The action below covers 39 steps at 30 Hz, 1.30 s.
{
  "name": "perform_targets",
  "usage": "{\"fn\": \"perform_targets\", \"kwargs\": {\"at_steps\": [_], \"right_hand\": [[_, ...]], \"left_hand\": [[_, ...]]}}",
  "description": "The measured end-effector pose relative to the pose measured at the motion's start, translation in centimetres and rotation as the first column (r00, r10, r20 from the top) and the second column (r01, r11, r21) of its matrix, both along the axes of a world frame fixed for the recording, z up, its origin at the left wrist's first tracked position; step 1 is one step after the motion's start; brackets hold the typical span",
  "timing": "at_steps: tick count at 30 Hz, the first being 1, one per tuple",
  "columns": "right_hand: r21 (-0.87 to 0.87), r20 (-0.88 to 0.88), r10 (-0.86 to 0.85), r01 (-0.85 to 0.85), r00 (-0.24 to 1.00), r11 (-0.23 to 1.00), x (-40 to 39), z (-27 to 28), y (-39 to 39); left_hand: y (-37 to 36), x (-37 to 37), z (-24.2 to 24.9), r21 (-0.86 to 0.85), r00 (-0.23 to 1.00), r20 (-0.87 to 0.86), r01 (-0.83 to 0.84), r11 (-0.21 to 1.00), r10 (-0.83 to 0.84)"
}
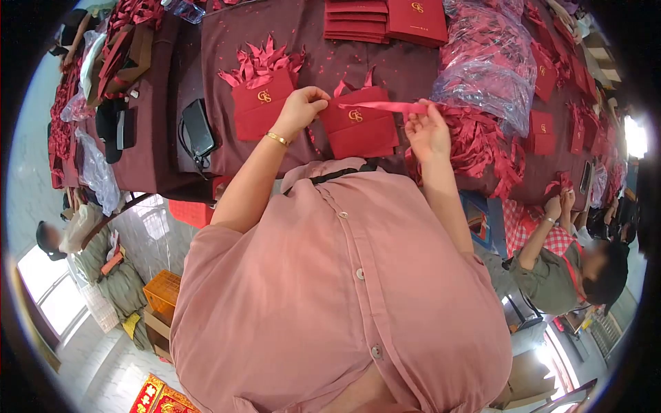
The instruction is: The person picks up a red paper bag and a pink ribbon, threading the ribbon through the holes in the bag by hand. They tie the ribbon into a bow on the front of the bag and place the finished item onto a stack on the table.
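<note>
A red paper gift bag [358, 135] with a gold logo lies flat on the cloth-covered table in front of me. My right hand [428, 129] pinches one end of a pink-red ribbon [385, 107], which stretches leftward across the top of this bag. At the bag's upper left corner, the fingers of my left hand [303, 110] are pressed together; whatever they grip there is too small to make out. Just left of that hand, more red bags [253, 110] lie with ribbon handles fanned out above them.
Stacked red bags [356, 20] stand at the back. Right of my hand are a plastic-wrapped ribbon bundle [489, 65] and loose ribbons [475, 141]. A black pouch [198, 131] lies to the left. Co-workers sit on both sides, one with hands [561, 206] on ribbon.
</note>
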State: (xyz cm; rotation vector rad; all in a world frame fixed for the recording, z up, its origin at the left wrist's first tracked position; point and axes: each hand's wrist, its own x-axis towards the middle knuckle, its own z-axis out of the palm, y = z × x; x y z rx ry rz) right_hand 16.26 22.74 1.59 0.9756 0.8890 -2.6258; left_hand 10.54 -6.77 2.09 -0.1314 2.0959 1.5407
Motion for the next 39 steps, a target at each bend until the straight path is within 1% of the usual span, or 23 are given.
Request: {"fn": "perform_targets", "kwargs": {"at_steps": [1, 2, 5, 6, 7, 9, 10, 12, 13, 15, 17, 19, 23, 26, 28, 29, 31, 32, 33, 35, 36, 37, 39], "right_hand": [[-0.021, -0.014, -0.066, 0.065, 0.998, 0.998, -0.3, 0.9, 0.2], [-0.042, -0.026, -0.132, 0.131, 0.991, 0.991, -0.4, 1.5, 0.5], [-0.098, -0.078, -0.227, 0.219, 0.971, 0.971, -0.7, 2.0, 2.5], [-0.131, -0.111, -0.241, 0.226, 0.964, 0.965, -0.8, 2.3, 2.9], [-0.132, -0.111, -0.240, 0.225, 0.964, 0.965, -0.8, 2.6, 3.3], [-0.125, -0.232, -0.226, 0.201, 0.946, 0.971, -0.9, 2.8, 4.0], [-0.155, -0.297, -0.203, 0.163, 0.933, 0.974, -0.8, 2.9, 4.2], [-0.108, -0.325, -0.196, 0.169, 0.925, 0.980, -0.8, 3.1, 3.8], [-0.060, -0.355, -0.184, 0.174, 0.917, 0.983, -0.9, 3.4, 3.4], [-0.021, -0.360, -0.178, 0.182, 0.916, 0.983, -1.0, 4.1, 2.3], [0.017, -0.368, -0.166, 0.186, 0.915, 0.982, -1.1, 5.0, 1.4], [0.029, -0.406, -0.147, 0.174, 0.902, 0.984, -1.1, 5.8, 0.9], [0.047, -0.481, -0.125, 0.168, 0.868, 0.985, -1.2, 6.8, 1.2], [0.138, -0.459, -0.117, 0.201, 0.881, 0.970, -0.6, 7.7, 1.0], [0.296, -0.432, -0.036, 0.179, 0.901, 0.938, -0.3, 7.5, 0.9], [0.294, -0.430, -0.035, 0.176, 0.902, 0.939, -0.3, 7.2, 0.8], [0.535, -0.348, 0.124, 0.088, 0.929, 0.840, -0.2, 6.8, 0.3], [0.589, -0.269, 0.171, 0.022, 0.948, 0.808, -0.1, 6.7, 0.0], [0.589, -0.268, 0.172, 0.020, 0.948, 0.808, -0.1, 6.5, -0.5], [0.855, -0.184, 0.332, -0.016, 0.925, 0.518, -0.1, 5.8, -1.5], [0.890, -0.218, 0.373, 0.027, 0.902, 0.455, -0.3, 6.0, -2.1], [0.890, -0.219, 0.374, 0.026, 0.901, 0.456, -0.4, 6.1, -2.3], [0.956, -0.141, 0.477, -0.005, 0.868, 0.293, -0.7, 6.6, -2.7]], "left_hand": [[0.0, 0.1, -1.2, 0.001, 1.000, 0.001, -0.002, 1.000, 0.002], [-0.1, 0.2, -2.3, -0.068, 0.997, -0.071, 0.002, 0.998, -0.007], [0.3, 0.4, -2.2, -0.217, 0.979, -0.202, -0.006, 0.976, -0.039], [0.5, 0.5, -1.9, -0.297, 0.964, -0.260, -0.018, 0.955, -0.063], [0.6, 0.6, -2.1, -0.298, 0.964, -0.260, -0.019, 0.954, -0.062], [0.9, 0.6, -2.2, -0.429, 0.893, -0.419, -0.037, 0.903, -0.162], [1.3, 0.7, -1.8, -0.430, 0.893, -0.418, -0.036, 0.902, -0.164], [2.6, 0.7, -0.8, -0.456, 0.707, -0.684, -0.226, 0.860, -0.177], [3.2, 0.5, -0.3, -0.456, 0.707, -0.684, -0.226, 0.861, -0.177], [4.4, 0.1, 0.4, -0.422, 0.622, -0.746, -0.164, 0.892, -0.239], [5.5, -0.6, 0.0, -0.441, 0.600, -0.749, -0.139, 0.886, -0.279], [6.5, -1.1, -0.3, -0.529, 0.674, -0.632, -0.014, 0.848, -0.383], [7.2, -1.4, -2.0, -0.663, 0.726, -0.484, 0.060, 0.746, -0.489], [7.2, -1.2, -1.8, -0.670, 0.692, -0.486, 0.098, 0.736, -0.534], [7.3, -1.0, -1.4, -0.656, 0.700, -0.488, 0.099, 0.748, -0.521], [7.2, -0.8, -1.3, -0.641, 0.709, -0.492, 0.097, 0.761, -0.505], [7.2, -0.6, -0.4, -0.621, 0.726, -0.484, 0.108, 0.776, -0.488], [7.2, -0.6, 0.0, -0.598, 0.742, -0.477, 0.120, 0.792, -0.472], [7.1, -0.8, 0.2, -0.598, 0.743, -0.476, 0.119, 0.792, -0.471], [6.8, -1.2, 0.6, -0.338, 0.877, -0.341, 0.223, 0.915, -0.339], [6.8, -1.4, 1.3, -0.338, 0.877, -0.341, 0.221, 0.915, -0.338], [6.8, -1.7, 2.1, -0.289, 0.889, -0.333, 0.222, 0.931, -0.315], [6.8, -2.1, 3.3, -0.239, 0.899, -0.323, 0.223, 0.945, -0.294]]}}
